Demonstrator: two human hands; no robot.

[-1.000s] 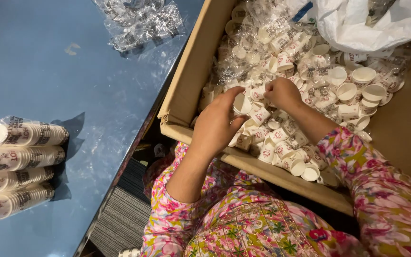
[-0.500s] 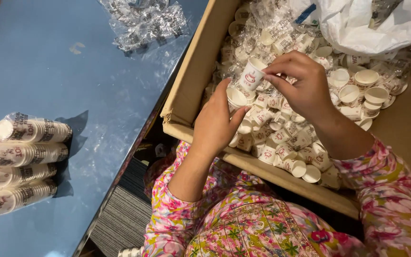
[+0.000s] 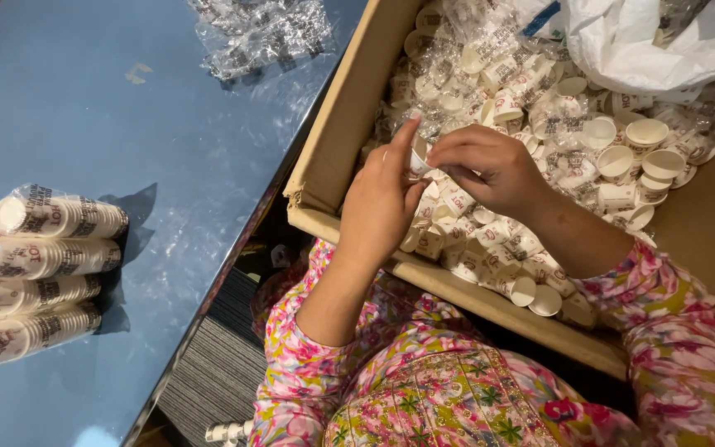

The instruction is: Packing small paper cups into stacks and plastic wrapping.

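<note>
Floral sleeves (image 3: 457, 397) fill the bottom edge. Above them both hands meet over the near wall of a cardboard box (image 3: 324, 165): the left hand (image 3: 382, 203) and the right hand (image 3: 490, 170) each pinch the same small paper cup (image 3: 418, 157) between fingertips, held just above the loose cups (image 3: 490, 240) heaped inside the box. At nine o'clock four wrapped cup stacks (image 3: 35, 273) lie on a blue table (image 3: 126, 124). At twelve lie empty clear wrappers (image 3: 262, 33), and at one o'clock a white bag (image 3: 639, 41) rests on the cups.
</note>
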